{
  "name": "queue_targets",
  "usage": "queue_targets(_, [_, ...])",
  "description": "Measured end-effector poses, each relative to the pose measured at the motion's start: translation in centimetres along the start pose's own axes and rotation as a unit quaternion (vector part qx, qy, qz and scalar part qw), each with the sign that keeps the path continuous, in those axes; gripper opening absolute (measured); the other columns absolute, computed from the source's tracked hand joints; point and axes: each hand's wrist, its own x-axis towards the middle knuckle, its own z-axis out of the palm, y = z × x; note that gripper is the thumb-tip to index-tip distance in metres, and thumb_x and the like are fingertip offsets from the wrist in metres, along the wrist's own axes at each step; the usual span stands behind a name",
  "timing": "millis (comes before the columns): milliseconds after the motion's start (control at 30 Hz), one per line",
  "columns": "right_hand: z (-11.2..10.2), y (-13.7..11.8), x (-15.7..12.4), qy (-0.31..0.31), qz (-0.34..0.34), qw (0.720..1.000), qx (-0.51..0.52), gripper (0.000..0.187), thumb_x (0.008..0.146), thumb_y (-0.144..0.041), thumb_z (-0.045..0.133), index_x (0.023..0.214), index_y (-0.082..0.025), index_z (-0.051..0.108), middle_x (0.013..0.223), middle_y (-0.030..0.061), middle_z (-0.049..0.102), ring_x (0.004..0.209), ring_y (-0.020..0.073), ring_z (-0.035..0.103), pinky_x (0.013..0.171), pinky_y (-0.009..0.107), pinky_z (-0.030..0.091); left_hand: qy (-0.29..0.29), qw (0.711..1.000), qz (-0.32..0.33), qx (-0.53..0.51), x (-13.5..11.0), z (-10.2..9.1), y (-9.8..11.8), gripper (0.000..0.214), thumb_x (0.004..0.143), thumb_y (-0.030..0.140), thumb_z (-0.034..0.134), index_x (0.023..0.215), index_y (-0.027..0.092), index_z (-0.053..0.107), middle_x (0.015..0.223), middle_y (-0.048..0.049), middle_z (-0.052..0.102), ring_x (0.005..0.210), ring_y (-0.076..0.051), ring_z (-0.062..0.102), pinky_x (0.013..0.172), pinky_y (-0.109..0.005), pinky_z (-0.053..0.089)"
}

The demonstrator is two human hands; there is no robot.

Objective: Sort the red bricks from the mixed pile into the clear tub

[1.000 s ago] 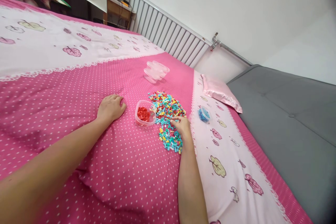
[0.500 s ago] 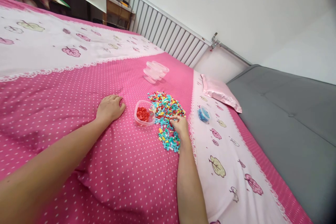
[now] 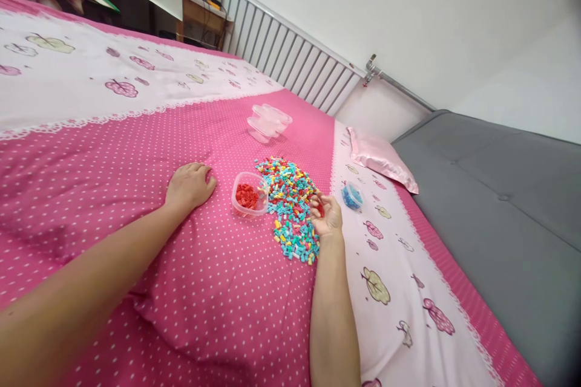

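My right hand is turned partly palm-up at the right edge of a pile of small coloured building bricks. Its fingers curl around some red bricks; how many is too small to tell. Left of the pile stands a clear plastic tub with red bricks inside. My left hand rests palm-down on the pink dotted bedspread, left of the tub, fingers loosely stretched and holding nothing.
Beyond the pile lie stacked clear plastic containers or lids. A small tub of blue bricks stands to the right on the white strip. Farther back are a pink pillow, a grey headboard and a metal rail.
My right hand has moved right, from over the pile to its edge, and rolled so the palm shows, with red bricks in the fingers. My left hand stays in place.
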Motion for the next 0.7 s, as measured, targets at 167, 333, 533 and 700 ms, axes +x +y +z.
queue_targets(167, [-0.5, 1.5, 0.2, 0.006, -0.042, 0.942, -0.334, 0.024, 0.058, -0.030, 0.072, 0.076, -0.015, 0.066, 0.061, -0.0037, 0.059, 0.048, 0.0059, 0.044, 0.042, 0.017, 0.032, -0.002, 1.000, 0.003, 0.001, 0.0, 0.0, 0.0, 0.051, 0.084, 0.038, 0.032, 0.116, 0.010, 0.061, 0.121, -0.0151, 0.061, 0.114, -0.028, 0.053, 0.100, -0.038, 0.035])
queue_targets(333, [-1.5, 2.3, 0.6, -0.029, -0.050, 0.824, -0.563, 0.026, 0.061, -0.020, 0.063, 0.084, -0.016, 0.075, 0.055, -0.0040, 0.060, 0.052, 0.0101, 0.049, 0.053, 0.022, 0.037, 0.003, 1.000, 0.003, 0.001, 0.0, 0.0, 0.0, 0.050, 0.084, 0.037, 0.032, 0.115, 0.010, 0.061, 0.122, -0.0151, 0.060, 0.114, -0.028, 0.053, 0.100, -0.038, 0.035])
queue_targets(533, [-1.5, 2.3, 0.8, 0.001, -0.058, 0.739, -0.671, 0.031, 0.062, -0.023, 0.065, 0.090, -0.022, 0.076, 0.056, -0.0032, 0.063, 0.057, 0.0140, 0.056, 0.056, 0.023, 0.040, -0.001, 1.000, 0.003, 0.008, 0.0, 0.0, 0.0, 0.050, 0.084, 0.038, 0.032, 0.116, 0.011, 0.060, 0.122, -0.0142, 0.060, 0.114, -0.028, 0.053, 0.101, -0.038, 0.035])
queue_targets(700, [-0.9, 2.1, 0.6, 0.006, -0.073, 0.722, -0.688, 0.031, 0.061, -0.024, 0.066, 0.090, -0.026, 0.076, 0.062, -0.0028, 0.068, 0.065, 0.0172, 0.061, 0.060, 0.025, 0.044, -0.004, 1.000, 0.001, -0.001, 0.0, 0.0, 0.0, 0.051, 0.084, 0.038, 0.032, 0.116, 0.011, 0.060, 0.122, -0.0150, 0.060, 0.115, -0.029, 0.052, 0.101, -0.039, 0.034])
